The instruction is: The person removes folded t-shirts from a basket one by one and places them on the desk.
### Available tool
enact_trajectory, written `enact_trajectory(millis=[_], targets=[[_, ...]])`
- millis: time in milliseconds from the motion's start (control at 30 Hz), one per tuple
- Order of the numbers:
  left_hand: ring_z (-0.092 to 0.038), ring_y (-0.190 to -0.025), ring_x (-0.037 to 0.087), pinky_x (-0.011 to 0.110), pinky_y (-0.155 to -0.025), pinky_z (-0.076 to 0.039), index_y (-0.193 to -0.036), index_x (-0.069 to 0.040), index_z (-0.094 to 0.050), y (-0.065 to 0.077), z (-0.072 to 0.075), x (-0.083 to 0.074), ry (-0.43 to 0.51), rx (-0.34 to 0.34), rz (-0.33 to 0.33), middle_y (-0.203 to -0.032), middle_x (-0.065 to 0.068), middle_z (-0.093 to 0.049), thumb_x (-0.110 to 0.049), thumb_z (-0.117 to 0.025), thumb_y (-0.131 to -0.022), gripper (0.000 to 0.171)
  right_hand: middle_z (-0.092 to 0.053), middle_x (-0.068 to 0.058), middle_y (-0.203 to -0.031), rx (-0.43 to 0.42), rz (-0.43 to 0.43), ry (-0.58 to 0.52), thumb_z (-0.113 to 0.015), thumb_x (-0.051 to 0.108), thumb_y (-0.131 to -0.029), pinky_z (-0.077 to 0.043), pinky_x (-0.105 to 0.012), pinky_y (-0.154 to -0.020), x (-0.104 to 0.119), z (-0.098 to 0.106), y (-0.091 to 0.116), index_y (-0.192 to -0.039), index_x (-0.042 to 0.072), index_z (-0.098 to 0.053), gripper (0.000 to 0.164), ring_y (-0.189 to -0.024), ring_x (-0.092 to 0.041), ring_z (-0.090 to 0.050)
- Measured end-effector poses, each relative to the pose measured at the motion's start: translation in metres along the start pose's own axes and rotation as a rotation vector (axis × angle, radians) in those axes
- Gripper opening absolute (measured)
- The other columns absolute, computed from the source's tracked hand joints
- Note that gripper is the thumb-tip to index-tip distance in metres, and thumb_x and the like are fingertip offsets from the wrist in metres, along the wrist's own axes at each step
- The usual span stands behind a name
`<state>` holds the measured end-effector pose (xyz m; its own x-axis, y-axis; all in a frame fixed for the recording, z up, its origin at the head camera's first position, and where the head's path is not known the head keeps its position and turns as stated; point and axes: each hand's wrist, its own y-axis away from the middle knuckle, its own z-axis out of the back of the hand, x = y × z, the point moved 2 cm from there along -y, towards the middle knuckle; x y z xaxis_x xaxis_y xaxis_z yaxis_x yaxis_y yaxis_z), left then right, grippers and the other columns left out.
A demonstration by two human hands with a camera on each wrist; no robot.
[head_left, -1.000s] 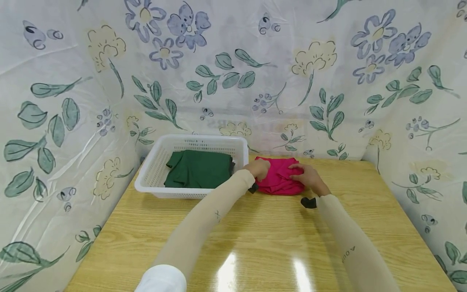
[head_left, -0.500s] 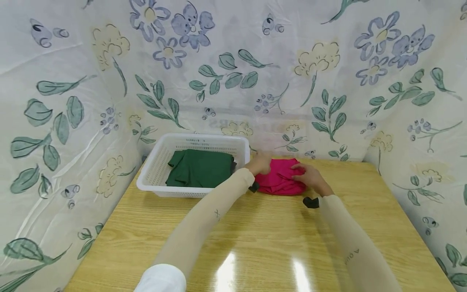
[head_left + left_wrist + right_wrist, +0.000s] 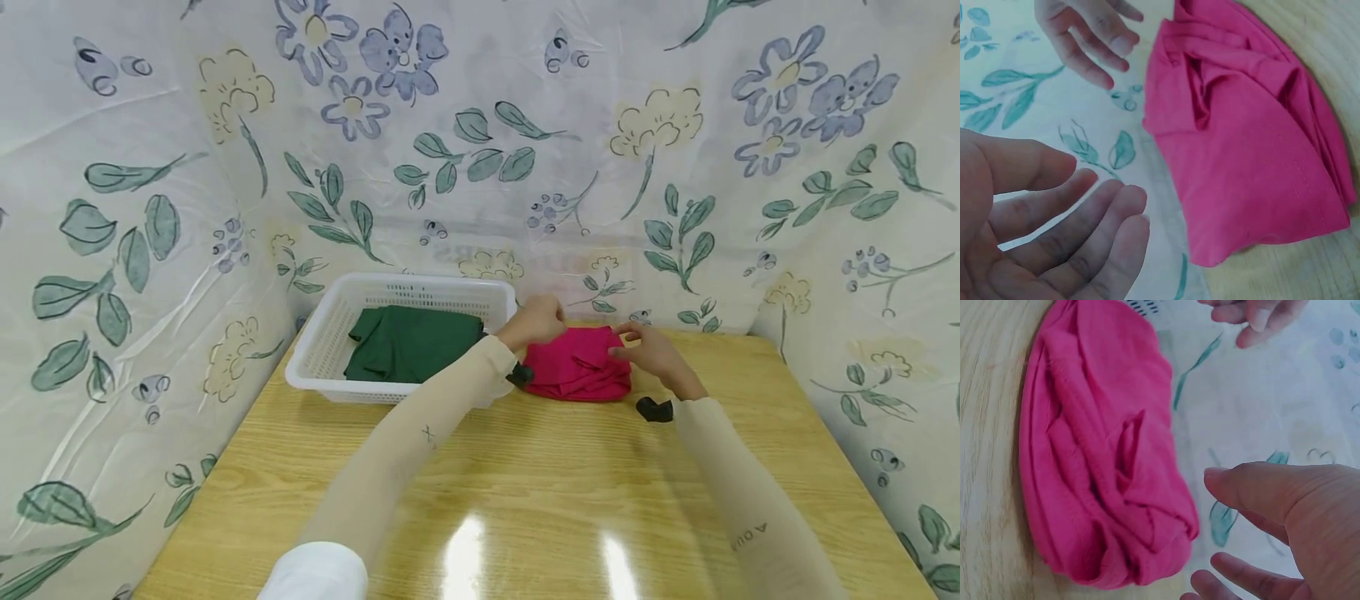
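Observation:
A bright pink piece of folded clothing (image 3: 573, 367) lies on the table beside the basket, with loose creases at its right end and a stitched hem. My left hand (image 3: 542, 320) hovers at its back left corner. In the left wrist view that hand (image 3: 1054, 225) has loosely bent fingers, with nothing between them and a gap to the cloth. My right hand (image 3: 654, 352) is at the pink cloth's right end. The right wrist view shows this hand (image 3: 1285, 519) apart from the cloth, thumb and fingers spread and holding nothing.
A white plastic basket (image 3: 311, 350) stands at the back left, holding folded dark green cloth (image 3: 416, 343). The wooden table (image 3: 540, 475) ends at a flowered curtain (image 3: 465, 158) behind and at both sides. Black wrist pieces (image 3: 655, 409) sit below the hands.
My left hand has risen off the pink cloth toward its back left corner. My right hand has drawn slightly right, away from it. The pink cloth stays where it was.

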<state>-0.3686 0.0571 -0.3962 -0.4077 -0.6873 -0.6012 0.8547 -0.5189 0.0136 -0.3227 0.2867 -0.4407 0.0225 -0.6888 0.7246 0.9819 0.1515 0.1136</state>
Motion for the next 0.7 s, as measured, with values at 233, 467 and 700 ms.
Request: enact_trajectory(millis=[233,467,700], targets=[[-0.058,-0.063,0.013,0.026,-0.057,-0.047,-0.104,-0.002,-0.074,0.017,0.017,0.0,0.041,-0.064,-0.011,-0.087,0.005,-0.068,-0.011,-0.06,-0.1,0.018,-0.044,-0.028,-0.15,-0.006,0.045,-0.023,-0.066,0.019,-0.102,-0.047,-0.058,-0.102,0.017,0.001,0.004,-0.147,0.001,-0.049,0.052,-0.126,-0.046,-0.052],[-0.07,-0.072,0.025,0.025,-0.055,-0.05,-0.103,-0.003,-0.074,0.027,0.032,0.016,0.114,-0.098,-0.029,-0.093,0.013,-0.072,-0.011,-0.059,-0.102,0.017,-0.049,-0.027,-0.147,-0.031,0.11,-0.022,-0.068,0.018,-0.101,-0.052,-0.054,-0.097,0.032,-0.001,0.008,-0.144,0.005,-0.054,0.047,-0.122,-0.045,-0.056],[-0.069,-0.07,0.024,0.028,-0.056,-0.053,-0.105,-0.003,-0.073,0.042,0.051,0.041,0.141,-0.112,0.016,-0.087,0.011,-0.071,-0.011,-0.059,-0.103,0.016,-0.054,-0.025,-0.143,-0.04,0.162,0.005,-0.071,0.017,-0.099,-0.056,-0.049,-0.09,0.051,-0.012,0.004,-0.142,0.006,-0.057,0.046,-0.116,-0.041,-0.062]])
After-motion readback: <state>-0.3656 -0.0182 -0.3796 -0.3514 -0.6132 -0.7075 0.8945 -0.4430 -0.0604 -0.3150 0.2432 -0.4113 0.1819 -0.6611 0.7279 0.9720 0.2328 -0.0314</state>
